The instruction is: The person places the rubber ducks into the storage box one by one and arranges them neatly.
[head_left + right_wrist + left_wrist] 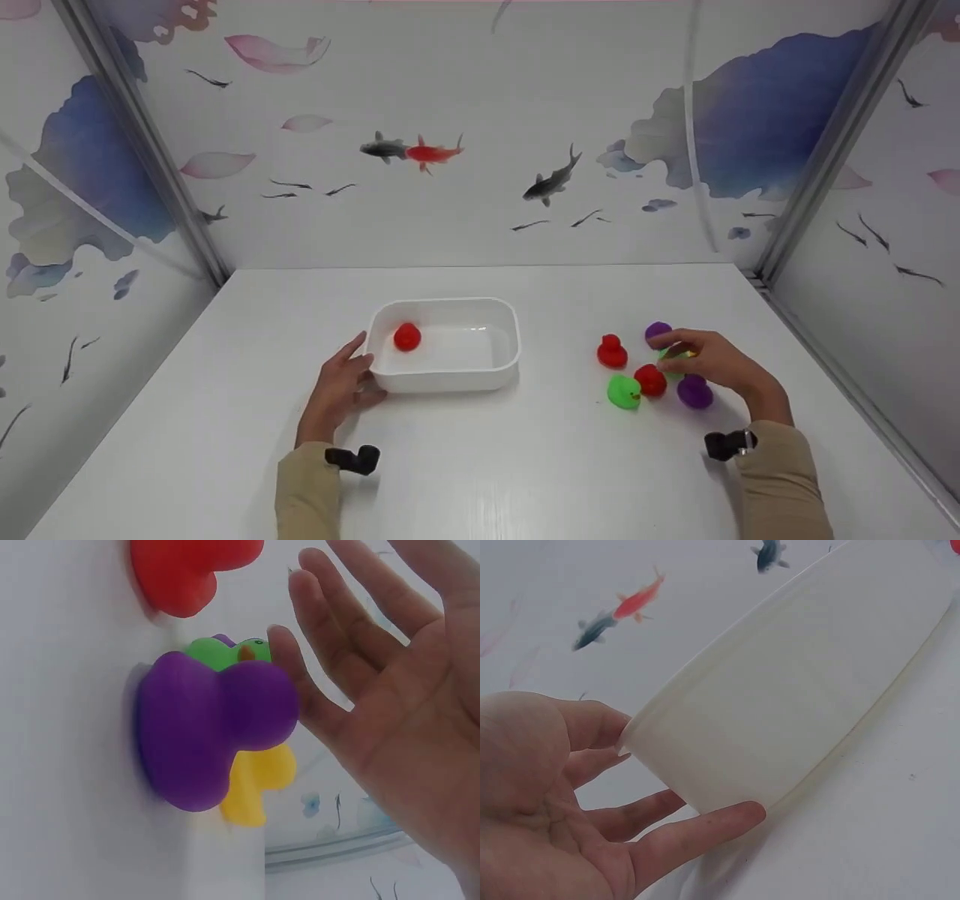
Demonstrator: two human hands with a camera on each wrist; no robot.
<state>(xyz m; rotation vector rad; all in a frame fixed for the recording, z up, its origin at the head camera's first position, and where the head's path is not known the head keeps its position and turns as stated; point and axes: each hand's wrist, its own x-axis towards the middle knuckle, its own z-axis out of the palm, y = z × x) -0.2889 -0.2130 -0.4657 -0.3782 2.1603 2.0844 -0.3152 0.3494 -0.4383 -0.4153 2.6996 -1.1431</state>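
A white rectangular plastic box (442, 381) stands on the table with one red rubber duck (407, 337) inside, towards its left end. My left hand (343, 382) is at the box's left end, fingers extended; in the left wrist view, fingertips touch its rim and lower corner. To the right, my right hand (709, 364) hovers over a group of rubber ducks, fingers loosely bent and nothing held. Below and around it are a purple duck (187, 731), a yellow duck (259, 780) and a green duck (206, 652) partly hidden behind the purple one. Another purple duck (658, 334) lies behind the fingers.
Two red ducks (613, 352) and a bright green duck (624, 392) sit on the group's left side. Printed panels with fish and petals enclose the white table (480, 465) at the back and both sides. Metal posts (832, 135) stand at the back corners.
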